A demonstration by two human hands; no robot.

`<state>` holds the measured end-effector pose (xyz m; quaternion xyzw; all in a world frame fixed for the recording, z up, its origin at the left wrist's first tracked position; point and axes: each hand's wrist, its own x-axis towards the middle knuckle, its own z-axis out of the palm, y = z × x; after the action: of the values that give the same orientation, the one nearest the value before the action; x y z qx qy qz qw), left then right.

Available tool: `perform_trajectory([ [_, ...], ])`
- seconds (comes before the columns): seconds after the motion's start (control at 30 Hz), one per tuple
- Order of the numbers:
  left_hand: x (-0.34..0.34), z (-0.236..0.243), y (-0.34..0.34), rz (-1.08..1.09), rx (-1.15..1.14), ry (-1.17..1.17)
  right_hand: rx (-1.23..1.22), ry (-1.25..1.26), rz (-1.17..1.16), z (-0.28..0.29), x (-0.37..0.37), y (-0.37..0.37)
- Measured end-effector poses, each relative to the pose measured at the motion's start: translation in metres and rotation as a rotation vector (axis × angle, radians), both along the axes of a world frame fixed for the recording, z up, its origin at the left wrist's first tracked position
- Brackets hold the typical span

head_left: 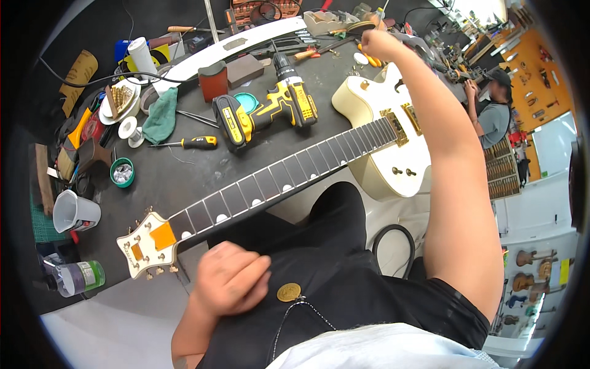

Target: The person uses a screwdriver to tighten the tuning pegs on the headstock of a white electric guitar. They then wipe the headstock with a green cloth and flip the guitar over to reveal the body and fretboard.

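A cream-white electric guitar (384,166) lies across the bench edge and my lap, its headstock to the left. Its dark fretboard (270,183) bears no strings. My left hand (232,280) is curled into a loose fist below the neck, apart from it, and nothing shows in its fingers. Stretched out over the guitar body, my right arm ends at the far bench. There my right hand (380,46) is closed beside a small bottle with a yellow cap (380,13) and a round dark-rimmed thing (361,27). Whatever it may grip is hidden.
A yellow-black cordless drill (286,98), a screwdriver (198,142), a green cloth (161,117) and a brown block (213,81) lie behind the neck. Left stand a green cup (123,172), plastic beaker (77,211) and bottle (80,278). A person (493,111) is at far right.
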<state>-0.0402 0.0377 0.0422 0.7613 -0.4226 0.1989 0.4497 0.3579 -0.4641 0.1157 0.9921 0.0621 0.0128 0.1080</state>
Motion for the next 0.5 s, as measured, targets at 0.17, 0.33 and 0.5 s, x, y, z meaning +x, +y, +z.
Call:
perform_trajectory([
  [0.17, 0.034, -0.063, -0.012, 0.108, 0.187, 0.108, -0.259, 0.179, -0.073, -0.048, 0.037, 0.023],
  [0.33, 0.036, -0.089, -0.015, 0.043, 0.193, 0.200, -0.079, 0.118, -0.077, -0.105, 0.077, -0.056],
  [0.5, 0.038, -0.090, -0.014, -0.142, 0.153, 0.491, -0.329, 0.078, -0.151, -0.106, 0.100, -0.099],
])
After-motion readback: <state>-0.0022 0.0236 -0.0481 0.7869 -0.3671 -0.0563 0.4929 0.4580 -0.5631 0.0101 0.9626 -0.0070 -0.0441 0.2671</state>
